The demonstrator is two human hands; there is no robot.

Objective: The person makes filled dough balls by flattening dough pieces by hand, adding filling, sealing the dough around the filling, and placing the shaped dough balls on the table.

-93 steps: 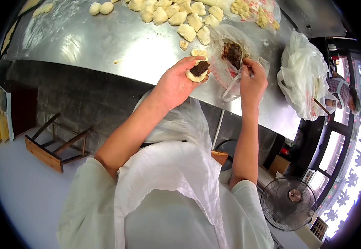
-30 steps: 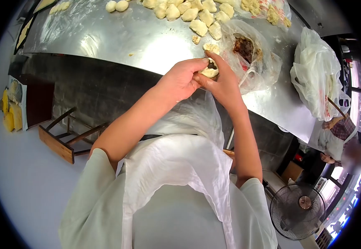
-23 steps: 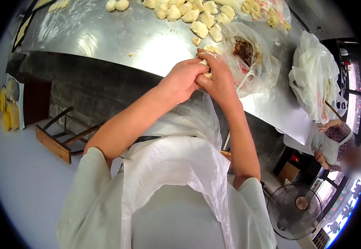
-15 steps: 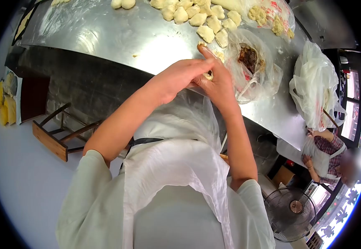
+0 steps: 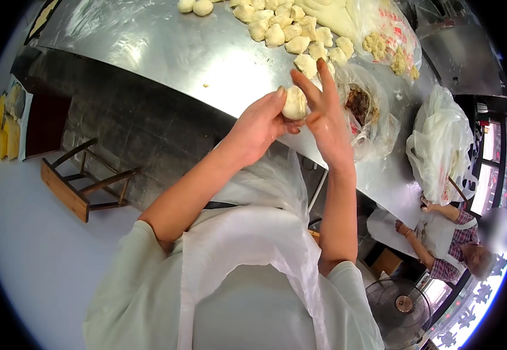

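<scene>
My left hand (image 5: 260, 129) grips a pale, rounded dough ball (image 5: 295, 104) between thumb and fingers, above the table's near edge. To its right is my right hand (image 5: 328, 125), index and middle fingers stretched out and apart, its palm side close to the ball. Whether the right thumb touches the dough I cannot tell. Just beyond the hands lie several flattened dough pieces (image 5: 296, 44) in a loose cluster. A clear plastic bag (image 5: 380, 131) with dark brown filling (image 5: 357, 105) sits right of my right hand.
Two smooth dough balls (image 5: 203, 7) rest on the steel table (image 5: 166, 52). Behind are a large dough mass (image 5: 329, 14) and crumbly yellowish lumps (image 5: 375, 45) on plastic. A white plastic bag (image 5: 440, 140) stands right, near a co-worker (image 5: 460, 239). Below are a wooden stool (image 5: 67, 189) and a fan (image 5: 402, 306).
My hands were pressed together with the dough mostly hidden; now they have parted and the rounded ball shows in my left hand. The right fingers have spread. The view has shifted slightly.
</scene>
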